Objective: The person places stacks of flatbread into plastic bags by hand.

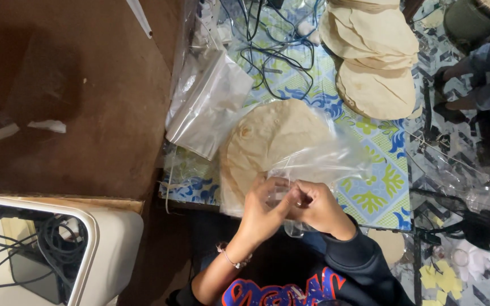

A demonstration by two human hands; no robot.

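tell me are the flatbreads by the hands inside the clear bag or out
Inside: clear plastic bag film covers the flatbreads, and both hands pinch its mouth.

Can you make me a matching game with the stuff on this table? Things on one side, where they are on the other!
Things:
1. flatbread in the clear bag
2. stack of flatbreads
3. pile of empty plastic bags
4. dark cables

Places:
A. far right of the table
B. left edge of the table
C. just beyond the two hands
D. far end, middle

Pairs: 1-C, 2-A, 3-B, 4-D

Glossy clear plastic bag (313, 156), matt flatbreads (267, 139)
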